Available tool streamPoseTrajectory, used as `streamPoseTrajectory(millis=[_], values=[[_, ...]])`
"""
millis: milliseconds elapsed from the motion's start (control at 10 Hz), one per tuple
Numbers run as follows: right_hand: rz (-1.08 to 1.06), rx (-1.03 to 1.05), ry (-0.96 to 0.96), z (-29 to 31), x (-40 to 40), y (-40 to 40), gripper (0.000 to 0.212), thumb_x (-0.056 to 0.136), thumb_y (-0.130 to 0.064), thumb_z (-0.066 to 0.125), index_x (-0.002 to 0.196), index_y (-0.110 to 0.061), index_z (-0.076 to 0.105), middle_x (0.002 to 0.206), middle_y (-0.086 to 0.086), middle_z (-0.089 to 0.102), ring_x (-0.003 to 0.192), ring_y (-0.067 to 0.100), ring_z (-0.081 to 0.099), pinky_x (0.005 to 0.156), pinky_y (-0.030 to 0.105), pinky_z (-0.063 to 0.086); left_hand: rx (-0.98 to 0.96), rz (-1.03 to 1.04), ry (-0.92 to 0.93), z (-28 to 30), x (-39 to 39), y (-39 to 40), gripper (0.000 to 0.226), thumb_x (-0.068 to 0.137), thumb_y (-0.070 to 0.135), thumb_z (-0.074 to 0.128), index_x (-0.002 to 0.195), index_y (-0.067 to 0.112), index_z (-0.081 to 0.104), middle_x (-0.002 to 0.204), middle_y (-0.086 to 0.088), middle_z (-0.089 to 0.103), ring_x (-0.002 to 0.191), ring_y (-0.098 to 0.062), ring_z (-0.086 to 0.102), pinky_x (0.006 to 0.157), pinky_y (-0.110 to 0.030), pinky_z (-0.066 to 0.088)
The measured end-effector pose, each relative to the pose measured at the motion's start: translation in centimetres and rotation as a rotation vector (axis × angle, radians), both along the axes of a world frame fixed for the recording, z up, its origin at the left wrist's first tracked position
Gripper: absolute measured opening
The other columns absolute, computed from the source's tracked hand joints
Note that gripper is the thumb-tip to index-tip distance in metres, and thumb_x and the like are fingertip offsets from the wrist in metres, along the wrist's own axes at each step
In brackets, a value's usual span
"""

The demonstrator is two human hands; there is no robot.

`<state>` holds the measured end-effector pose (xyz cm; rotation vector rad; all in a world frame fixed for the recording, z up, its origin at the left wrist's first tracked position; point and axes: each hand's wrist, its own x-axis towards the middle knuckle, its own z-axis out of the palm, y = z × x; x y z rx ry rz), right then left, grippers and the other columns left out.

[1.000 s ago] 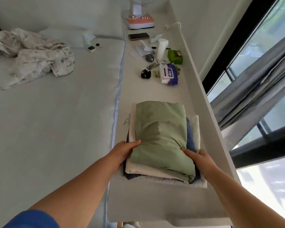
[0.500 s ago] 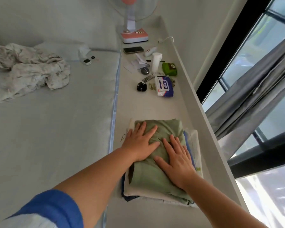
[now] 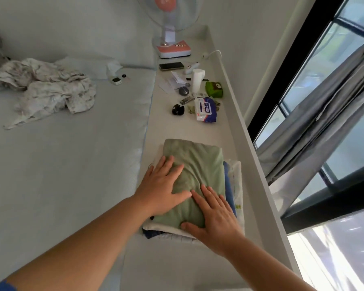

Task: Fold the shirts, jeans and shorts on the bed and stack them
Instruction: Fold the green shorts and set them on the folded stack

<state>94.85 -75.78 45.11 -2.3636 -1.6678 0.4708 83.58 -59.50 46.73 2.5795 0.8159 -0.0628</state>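
- My left hand [image 3: 162,189] and right hand [image 3: 215,213] lie flat on the green shirt [image 3: 194,175], fingers straight and a bit spread, gripping nothing.
- It tops the stack [image 3: 232,185] on the ledge [image 3: 177,127] beside the bed [image 3: 61,164].
- I should press down softly and evenly so it won't slide.
- The green cloth looks soft, puffy and wrinkly.
- A crumpled cloth [image 3: 48,89] waits on the bed.
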Motion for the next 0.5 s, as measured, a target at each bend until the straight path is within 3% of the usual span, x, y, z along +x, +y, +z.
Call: streamPoseTrajectory(millis=[100, 200, 300, 400, 500], values=[[0.020, 0.030, 0.015, 0.9, 0.1, -0.8, 0.088, 0.074, -0.082, 0.026, 0.148, -0.041, 0.002, 0.157, -0.011, -0.007, 0.133, -0.004, -0.020, 0.109, 0.022, -0.016, 0.037, 0.106, 0.044, -0.4, -3.8, -4.4, 0.068, 0.093, 0.059, 0.032, 0.150, 0.034, 0.005, 0.159, 0.001, -0.007, 0.144, -0.012, -0.012, 0.116, -0.034, -0.001], [0.022, 0.067, 0.033, 1.4, -0.2, -2.5, 0.088, 0.076, -0.079, 0.028, 0.149, -0.037, 0.003, 0.158, -0.011, -0.006, 0.142, 0.004, -0.011, 0.111, 0.023, -0.011, -0.015, 0.287, -0.047, -0.4, -5.1, -6.7, 0.066, 0.094, 0.053, 0.037, 0.150, 0.032, 0.007, 0.159, 0.000, 0.007, 0.144, -0.016, 0.012, 0.114, -0.030, 0.013], [-0.048, 0.120, 0.123, 2.2, 0.2, -5.7, 0.080, 0.084, -0.067, 0.042, 0.149, -0.029, 0.015, 0.157, -0.010, 0.010, 0.144, 0.008, 0.007, 0.115, 0.025, 0.004, -0.094, 0.506, -0.246, 0.3, -6.5, -8.8, 0.063, 0.092, 0.043, 0.049, 0.147, 0.028, 0.025, 0.145, 0.007, 0.038, 0.123, -0.012, 0.047, 0.097, -0.027, 0.038], [-0.172, 0.193, 0.241, 4.3, 1.4, -8.3, 0.054, 0.088, -0.048, 0.055, 0.136, -0.027, 0.042, 0.136, -0.010, 0.045, 0.118, 0.015, 0.048, 0.094, 0.025, 0.036, -0.096, 0.628, -0.287, 0.0, -9.5, -11.0, 0.041, 0.089, 0.032, 0.056, 0.129, 0.025, 0.053, 0.127, 0.002, 0.056, 0.116, -0.015, 0.053, 0.085, -0.024, 0.040], [-0.292, 0.306, 0.426, 6.9, 2.2, -10.4, 0.027, 0.085, -0.035, 0.064, 0.111, -0.038, 0.056, 0.114, -0.013, 0.058, 0.098, 0.013, 0.056, 0.083, 0.026, 0.039, -0.166, 0.690, -0.126, -1.8, -13.4, -14.3, 0.046, 0.090, 0.036, 0.056, 0.133, 0.025, 0.048, 0.136, 0.005, 0.049, 0.123, -0.009, 0.047, 0.099, -0.020, 0.034]])
